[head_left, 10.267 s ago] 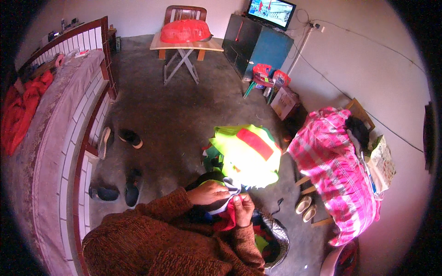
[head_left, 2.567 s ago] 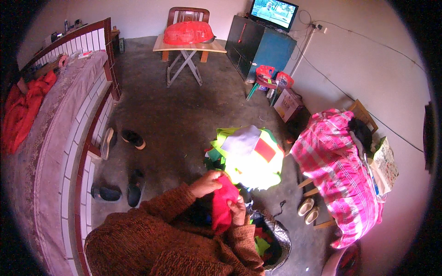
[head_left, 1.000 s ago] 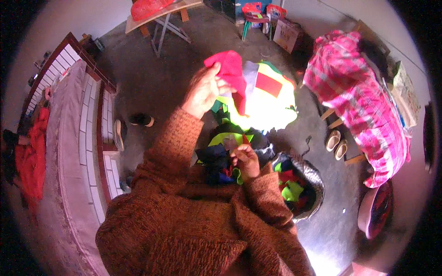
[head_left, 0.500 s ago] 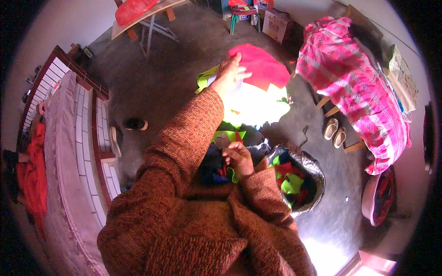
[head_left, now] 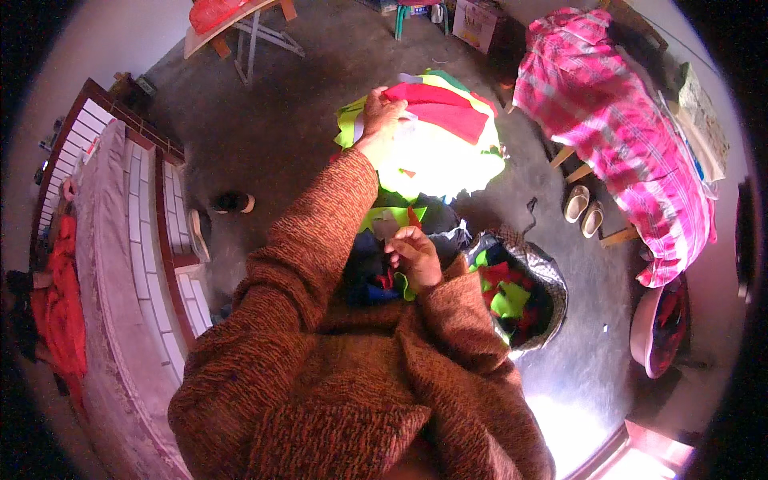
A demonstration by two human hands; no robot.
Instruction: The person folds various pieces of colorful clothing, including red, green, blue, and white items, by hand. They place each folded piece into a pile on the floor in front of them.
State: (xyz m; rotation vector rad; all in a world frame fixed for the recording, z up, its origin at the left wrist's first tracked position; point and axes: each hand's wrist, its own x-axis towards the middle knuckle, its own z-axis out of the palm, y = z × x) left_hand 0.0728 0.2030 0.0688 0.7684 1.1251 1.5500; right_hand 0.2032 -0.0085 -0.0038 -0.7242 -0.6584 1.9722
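My left hand (head_left: 379,128) reaches out to the left edge of a pile of cloth pieces, its fingers closed at the corner of a red cloth (head_left: 444,108) on top. Beneath that, bright yellow-green cloth (head_left: 448,164) is washed out by strong light. Close to my body, my right hand (head_left: 417,258) is pinched, fingertips together; what it holds, if anything, is too small to make out. A grey-white scrap (head_left: 386,228) shows just beyond its fingertips. Dark, blue and lime pieces lie around my right hand.
Right of my right hand stands an open bag (head_left: 558,308) with red and lime scraps inside. Further right are pale shoes (head_left: 576,203), a pink checked cloth (head_left: 608,136) draped over wooden-legged furniture, and a pink basin (head_left: 644,332). A dark shoe (head_left: 233,202) lies left.
The red cloth, spread broad and raised before, now lies flatter and narrower on the pile, uncovering other colours behind it. My left hand has shifted slightly left, its fingers drawn in. My right hand stays pinched.
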